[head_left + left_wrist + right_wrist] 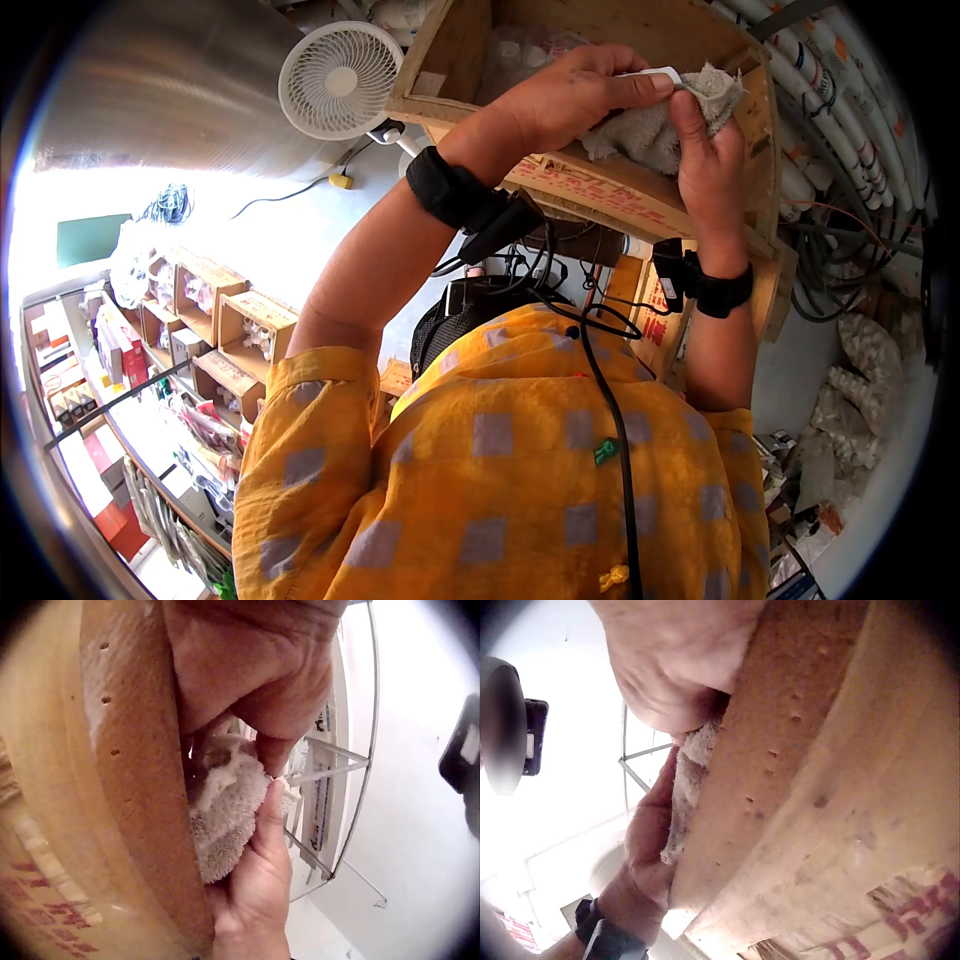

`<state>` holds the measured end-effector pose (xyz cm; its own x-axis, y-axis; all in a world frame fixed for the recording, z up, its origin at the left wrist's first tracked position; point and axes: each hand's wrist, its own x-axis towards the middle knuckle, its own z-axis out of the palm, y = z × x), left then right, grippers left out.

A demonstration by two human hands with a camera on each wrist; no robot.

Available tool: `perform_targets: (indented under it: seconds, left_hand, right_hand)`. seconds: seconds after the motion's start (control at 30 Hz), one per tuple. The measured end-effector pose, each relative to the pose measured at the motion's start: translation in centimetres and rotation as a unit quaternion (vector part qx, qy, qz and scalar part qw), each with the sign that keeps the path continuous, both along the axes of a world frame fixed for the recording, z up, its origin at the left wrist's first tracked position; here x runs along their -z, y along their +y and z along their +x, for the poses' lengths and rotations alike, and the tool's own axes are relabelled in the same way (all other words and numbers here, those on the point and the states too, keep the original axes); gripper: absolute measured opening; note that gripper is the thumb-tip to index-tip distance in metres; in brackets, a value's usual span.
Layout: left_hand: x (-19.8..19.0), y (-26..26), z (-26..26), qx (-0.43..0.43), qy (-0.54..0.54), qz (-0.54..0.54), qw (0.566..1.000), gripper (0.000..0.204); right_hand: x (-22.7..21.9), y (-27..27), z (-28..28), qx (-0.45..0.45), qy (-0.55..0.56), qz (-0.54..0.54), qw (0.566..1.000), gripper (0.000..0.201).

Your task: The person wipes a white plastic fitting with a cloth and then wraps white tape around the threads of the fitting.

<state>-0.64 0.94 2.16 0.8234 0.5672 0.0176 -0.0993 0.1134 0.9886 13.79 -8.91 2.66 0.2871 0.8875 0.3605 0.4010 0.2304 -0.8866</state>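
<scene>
In the head view my left hand (580,95) pinches a small white piece (662,73) with a rounded edge; its kind is hard to tell. A grey terry rag (650,135) bunches around and below that piece. My right hand (712,165) grips the rag, thumb pointing up. Both hands meet over the front edge of a wooden crate (600,190). In the left wrist view the rag (229,832) lies between the two hands, close to the crate's board. From the right wrist only a strip of rag (690,780) shows beside the board.
Clear plastic items (525,50) lie inside the crate. A white fan (340,80) stands to its left. Bundled white pipes (830,110) run along the right side. Smaller wooden boxes (255,325) fill shelving at lower left. Black cables (610,390) hang across the person's shirt.
</scene>
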Motion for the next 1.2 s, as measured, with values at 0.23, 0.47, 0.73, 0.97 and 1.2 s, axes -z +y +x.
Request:
perform_targets:
  seconds: [0.23,0.47,0.73,0.97,1.2]
  left_hand:
    - [0.0,-0.2,0.0,-0.025,-0.008,-0.038,0.999,0.029]
    - [-2.1,-1.1,-0.6,-0.066,0.038,0.008,0.997,0.040]
    - [-1.9,-1.2,-0.5,-0.053,-0.005,-0.007,0.999,0.046]
    - [-1.5,-0.8,-0.6,-0.042,-0.022,0.048,0.998,0.043]
    - [-1.8,-1.0,-0.3,-0.016,-0.022,-0.100,0.995,0.032]
  right_hand:
    - [-0.4,-0.3,-0.1,0.006,0.037,-0.013,0.999,0.037]
    - [-1.4,-0.3,-0.4,-0.069,-0.020,-0.007,0.997,0.032]
    - [-0.8,-0.6,0.3,-0.048,0.045,-0.033,0.997,0.032]
    - [-1.6,-0.5,-0.4,-0.050,-0.041,-0.003,0.998,0.031]
    - [-0.7,-0.5,0.2,-0.040,0.015,-0.009,0.999,0.033]
